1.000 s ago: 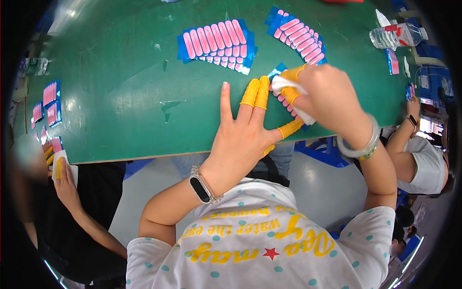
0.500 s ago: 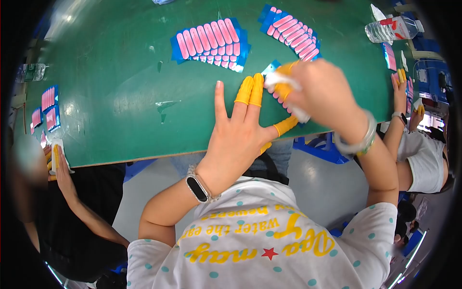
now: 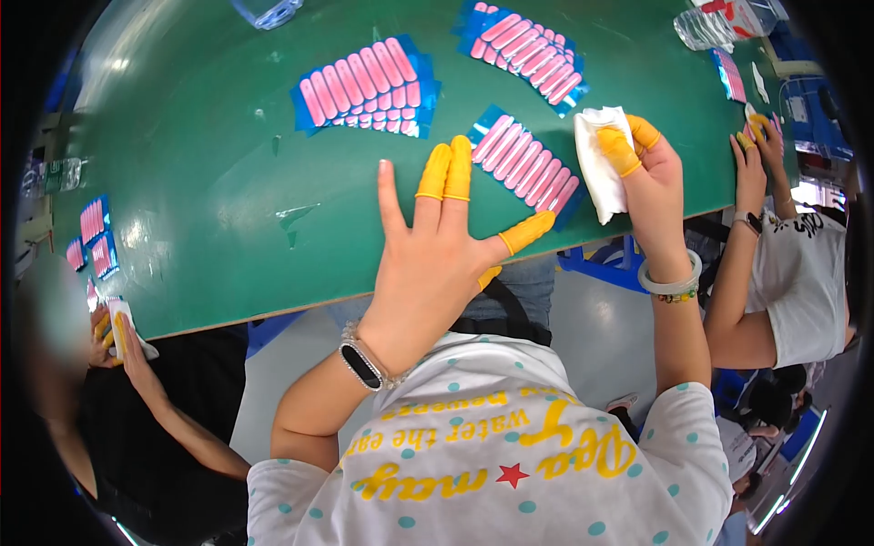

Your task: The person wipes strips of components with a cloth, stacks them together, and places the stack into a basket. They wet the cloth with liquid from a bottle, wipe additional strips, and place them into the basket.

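My left hand (image 3: 426,250) lies spread on the table, yellow finger cots on several of its fingers. Its fingertips and thumb touch the left and lower edges of a blue sheet bearing a row of long pink strips (image 3: 523,164). Just right of that sheet, my right hand (image 3: 657,187), also in yellow finger cots, pinches a folded white cloth (image 3: 596,168). The cloth is apart from the sheet. Farther up lie two fanned stacks of similar sheets, the left stack (image 3: 364,86) and the right stack (image 3: 523,50).
The green table (image 3: 200,209) ends close to my body. A plastic bottle (image 3: 724,25) lies at the upper right, and a clear blue-tinted object (image 3: 267,11) at the top. Co-workers' hands, one pair at left (image 3: 137,350) and one at right (image 3: 751,168), are beside more pink-strip sheets.
My right hand with the white cloth has moved right, off the sheet, uncovering its pink strips. My left hand still rests at the sheet's edge. The view has shifted slightly.
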Demonstrator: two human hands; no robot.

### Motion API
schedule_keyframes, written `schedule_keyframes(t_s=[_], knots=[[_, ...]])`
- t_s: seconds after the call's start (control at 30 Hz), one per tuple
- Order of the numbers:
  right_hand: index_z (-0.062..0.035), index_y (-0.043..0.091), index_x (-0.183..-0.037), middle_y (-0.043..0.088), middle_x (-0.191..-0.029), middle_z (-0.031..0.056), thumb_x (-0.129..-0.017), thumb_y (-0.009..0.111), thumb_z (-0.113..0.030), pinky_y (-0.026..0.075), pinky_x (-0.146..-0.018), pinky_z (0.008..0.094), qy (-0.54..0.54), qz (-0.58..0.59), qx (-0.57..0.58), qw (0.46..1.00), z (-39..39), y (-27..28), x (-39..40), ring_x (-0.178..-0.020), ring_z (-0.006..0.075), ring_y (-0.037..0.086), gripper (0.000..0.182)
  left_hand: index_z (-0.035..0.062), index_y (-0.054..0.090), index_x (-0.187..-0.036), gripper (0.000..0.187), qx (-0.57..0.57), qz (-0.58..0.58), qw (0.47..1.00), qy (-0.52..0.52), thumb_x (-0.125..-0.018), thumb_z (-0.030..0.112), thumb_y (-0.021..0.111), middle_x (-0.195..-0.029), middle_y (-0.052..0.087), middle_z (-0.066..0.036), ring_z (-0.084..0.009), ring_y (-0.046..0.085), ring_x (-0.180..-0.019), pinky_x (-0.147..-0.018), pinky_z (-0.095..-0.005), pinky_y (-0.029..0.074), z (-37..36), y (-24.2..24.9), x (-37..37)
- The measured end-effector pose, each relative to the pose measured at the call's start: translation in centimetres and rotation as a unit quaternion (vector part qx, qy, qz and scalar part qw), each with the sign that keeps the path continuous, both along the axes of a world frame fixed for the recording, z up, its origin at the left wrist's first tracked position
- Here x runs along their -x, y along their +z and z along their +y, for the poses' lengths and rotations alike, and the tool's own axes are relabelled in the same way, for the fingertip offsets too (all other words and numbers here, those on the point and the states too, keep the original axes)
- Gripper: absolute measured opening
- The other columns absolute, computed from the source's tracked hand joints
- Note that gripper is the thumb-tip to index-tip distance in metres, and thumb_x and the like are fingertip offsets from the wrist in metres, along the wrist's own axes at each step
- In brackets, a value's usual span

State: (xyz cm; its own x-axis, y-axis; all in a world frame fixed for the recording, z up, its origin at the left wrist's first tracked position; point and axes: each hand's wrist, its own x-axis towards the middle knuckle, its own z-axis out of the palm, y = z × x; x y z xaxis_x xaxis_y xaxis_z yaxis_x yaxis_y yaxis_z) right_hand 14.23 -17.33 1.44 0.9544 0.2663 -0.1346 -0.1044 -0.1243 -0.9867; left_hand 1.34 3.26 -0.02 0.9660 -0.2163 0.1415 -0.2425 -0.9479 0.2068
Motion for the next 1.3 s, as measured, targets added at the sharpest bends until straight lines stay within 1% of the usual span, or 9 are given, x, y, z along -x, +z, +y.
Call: schedule_keyframes(t_s=[0.2, 0.3, 0.43, 0.57, 0.73, 0.83, 0.9, 1.2, 1.3], knots=[[0.0044, 0.062, -0.119, 0.070, -0.097, 0.0089, -0.093, 0.066, -0.010, 0.054, -0.071, 0.0234, 0.043, -0.110, 0.043, 0.992, 1.4, 0.4, -1.0, -0.084, 0.0117, 0.068, 0.030, 0.0548, 0.052, -0.134, 0.069, -0.010, 0.022, 1.000, 0.002, -0.073, 0.036, 0.079, -0.150, 0.033, -0.030, -0.0391, 0.032, -0.141, -0.110, -0.0721, 0.013, -0.2, 0.4, -0.1], [-0.0034, 0.067, -0.111, 0.070, -0.085, 0.0150, -0.083, 0.073, -0.022, 0.054, -0.061, 0.0313, 0.144, -0.356, 0.248, 0.889, 3.3, -0.1, -2.5, -0.070, 0.0255, 0.069, 0.034, 0.0547, 0.053, -0.133, 0.066, -0.021, 0.015, 1.000, 0.005, -0.075, 0.034, 0.077, -0.149, 0.034, -0.030, -0.0388, 0.033, -0.140, -0.110, -0.0720, 0.015, -0.3, 0.3, 0.0], [-0.0085, 0.064, -0.089, 0.063, -0.072, 0.0086, -0.078, 0.074, -0.024, 0.051, -0.055, 0.0397, 0.181, -0.438, 0.334, 0.815, 5.9, 0.1, 0.7, -0.064, 0.0281, 0.065, 0.022, 0.0539, 0.056, -0.131, 0.061, -0.054, 0.013, 0.998, -0.001, -0.077, 0.033, 0.075, -0.146, 0.037, -0.030, -0.0393, 0.036, -0.138, -0.111, -0.0711, 0.016, 0.0, 0.1, -0.1], [-0.0043, 0.067, -0.105, 0.067, -0.079, 0.0134, -0.074, 0.080, -0.023, 0.052, -0.059, 0.0387, 0.180, -0.449, 0.357, 0.799, 4.9, -0.6, -0.7, -0.067, 0.0312, 0.066, 0.038, 0.0523, 0.058, -0.129, 0.055, -0.021, 0.001, 1.000, 0.000, -0.079, 0.034, 0.072, -0.142, 0.042, -0.031, -0.0393, 0.038, -0.137, -0.111, -0.0712, 0.017, 0.0, 0.3, -0.1], [-0.0078, 0.063, -0.084, 0.061, -0.070, 0.0088, -0.068, 0.078, -0.021, 0.050, -0.054, 0.0376, 0.161, -0.518, 0.380, 0.749, 5.4, -0.3, 0.5, -0.060, 0.0282, 0.060, 0.025, 0.0528, 0.058, -0.129, 0.054, -0.026, 0.010, 1.000, 0.005, -0.080, 0.033, 0.070, -0.142, 0.042, -0.030, -0.0390, 0.039, -0.137, -0.111, -0.0712, 0.017, 0.0, 0.1, 0.0], [-0.0065, 0.065, -0.086, 0.062, -0.072, 0.0095, -0.069, 0.078, -0.021, 0.050, -0.055, 0.0384, 0.208, -0.529, 0.312, 0.762, 5.2, -0.8, 1.2, -0.061, 0.0288, 0.061, 0.026, 0.0530, 0.057, -0.130, 0.054, -0.054, 0.004, 0.999, -0.001, -0.081, 0.032, 0.069, -0.142, 0.042, -0.030, -0.0391, 0.040, -0.136, -0.111, -0.0710, 0.017, 0.0, -0.2, 0.0], [-0.0054, 0.067, -0.090, 0.063, -0.074, 0.0099, -0.072, 0.078, -0.021, 0.050, -0.055, 0.0385, 0.108, -0.482, 0.359, 0.792, 4.3, -1.1, -0.2, -0.062, 0.0288, 0.062, 0.027, 0.0529, 0.056, -0.130, 0.054, -0.068, -0.005, 0.998, -0.006, -0.082, 0.032, 0.069, -0.142, 0.042, -0.030, -0.0392, 0.041, -0.135, -0.111, -0.0710, 0.018, 0.3, -0.3, 0.1], [-0.0058, 0.066, -0.098, 0.062, -0.073, 0.0099, -0.073, 0.079, -0.020, 0.050, -0.057, 0.0387, 0.090, -0.473, 0.433, 0.762, 3.7, -0.4, 3.1, -0.064, 0.0285, 0.063, 0.032, 0.0226, 0.048, -0.144, 0.079, -0.029, 0.006, 1.000, 0.005, -0.072, 0.037, 0.077, -0.148, 0.036, -0.030, -0.0389, 0.039, -0.135, -0.111, -0.0726, 0.015, 0.1, 0.1, 0.2], [-0.0057, 0.067, -0.099, 0.062, -0.074, 0.0104, -0.073, 0.080, -0.022, 0.049, -0.057, 0.0397, 0.086, -0.444, 0.423, 0.786, 2.5, -0.4, 4.5, -0.064, 0.0288, 0.062, 0.034, 0.0194, 0.052, -0.139, 0.054, -0.009, 0.003, 1.000, 0.008, -0.086, 0.024, 0.061, -0.142, 0.044, -0.030, -0.0366, 0.043, -0.134, -0.110, -0.0742, 0.016, 0.2, 0.2, 0.1]])
